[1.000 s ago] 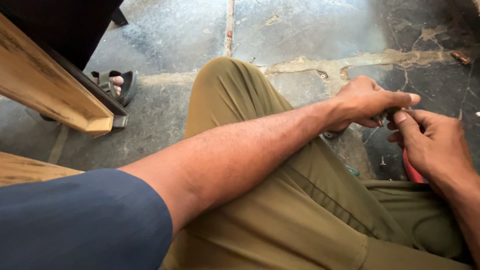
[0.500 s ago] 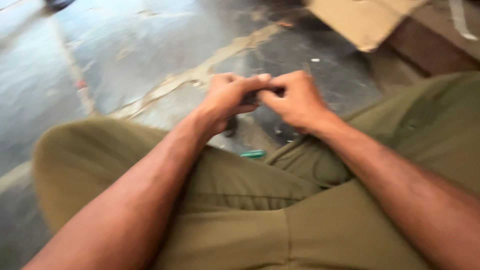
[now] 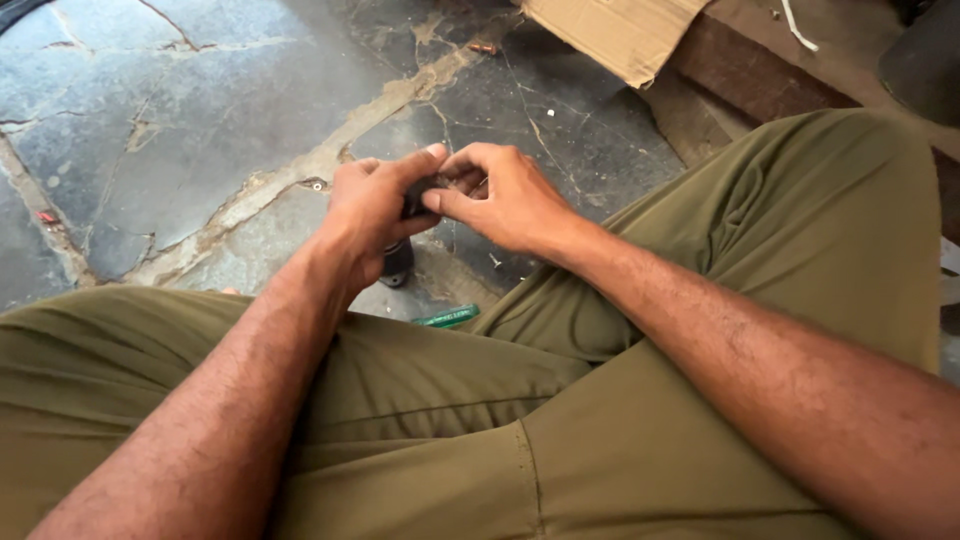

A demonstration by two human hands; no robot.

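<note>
Head view: my left hand (image 3: 365, 215) and right hand (image 3: 500, 200) meet fingertip to fingertip, pinched on a small dark object (image 3: 415, 200) above the cracked stone floor (image 3: 180, 120). I'd grip firmly, working over my lap.

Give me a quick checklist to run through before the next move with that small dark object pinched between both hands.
1. Left hand on the small dark object: ok, thumb and fingers pinch it.
2. Right hand on the same object: ok, fingertips meet it from the other side.
3. What the object is: cannot tell, the fingers hide most of it.
4. Dark cylindrical piece on the cracked grey stone floor under the left hand: ok, apart from the hands.
5. Thin green stick-shaped tool by the olive trousers: ok, lies on the floor, untouched.
6. Brown cardboard sheet ahead: ok, away from the hands.
</note>
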